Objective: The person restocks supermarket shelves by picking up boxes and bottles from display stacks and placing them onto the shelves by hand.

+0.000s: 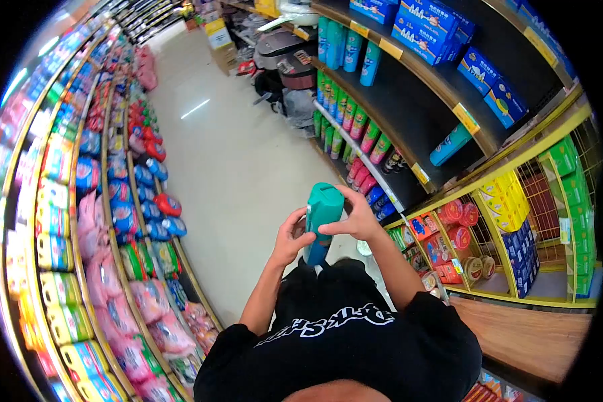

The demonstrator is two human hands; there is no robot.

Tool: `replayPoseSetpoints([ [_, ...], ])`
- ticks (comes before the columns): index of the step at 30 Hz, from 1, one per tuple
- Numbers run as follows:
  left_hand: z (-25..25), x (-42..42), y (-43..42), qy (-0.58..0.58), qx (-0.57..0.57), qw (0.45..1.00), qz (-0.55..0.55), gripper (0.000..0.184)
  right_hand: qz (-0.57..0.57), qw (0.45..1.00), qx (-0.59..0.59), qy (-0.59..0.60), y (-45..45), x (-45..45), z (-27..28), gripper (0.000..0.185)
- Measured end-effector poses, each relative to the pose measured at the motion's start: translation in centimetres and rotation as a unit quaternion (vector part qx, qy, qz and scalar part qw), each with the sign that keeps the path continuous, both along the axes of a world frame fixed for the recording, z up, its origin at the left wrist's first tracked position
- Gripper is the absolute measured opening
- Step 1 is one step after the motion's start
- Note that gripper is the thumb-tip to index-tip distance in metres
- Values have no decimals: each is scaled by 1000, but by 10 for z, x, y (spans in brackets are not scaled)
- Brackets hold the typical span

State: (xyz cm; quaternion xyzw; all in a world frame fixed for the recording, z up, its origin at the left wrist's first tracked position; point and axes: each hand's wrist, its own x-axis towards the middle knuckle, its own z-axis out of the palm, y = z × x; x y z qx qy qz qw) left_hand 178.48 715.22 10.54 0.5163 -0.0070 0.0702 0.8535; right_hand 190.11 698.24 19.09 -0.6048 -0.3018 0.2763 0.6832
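Between both hands, in front of my chest, is a teal spray can with a blue lower part, its capped top tilted up toward the camera. The fingers and thumb of my left hand close on its left side. My right hand grips the right side, thumb across the front. Similar teal cans stand on the shelf ahead to the right. Another teal can lies on its side on that shelf.
Blue boxes sit on the right shelves, above green and pink cans. A yellow wire rack with small boxes and tins is close on my right, beside a wooden surface. Packaged goods line the left side of the aisle floor.
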Motion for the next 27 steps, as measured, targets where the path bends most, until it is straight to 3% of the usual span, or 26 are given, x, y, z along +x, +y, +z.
replayPoseSetpoints([
  [1,1,24,13,8,21,1000,-10,64,-44,998,-11,-38,7,15,-1,79],
  [5,11,117,50,-45,334,940,57,53,-189,971,-65,-128,35,80,-7,77],
  [9,0,209,56,-16,398,909,124,41,-286,932,-121,-189,62,163,-21,69],
  [13,-19,312,69,76,323,942,51,35,-343,907,-125,-210,82,246,-18,67],
  [16,-20,386,73,22,305,950,68,34,-413,867,-121,-251,104,308,-27,67],
  [20,-16,469,86,-62,338,938,35,48,-491,826,-100,-258,127,376,-35,66],
  [27,-28,574,101,-61,176,982,-44,59,-559,767,-98,-300,159,464,-47,69],
])
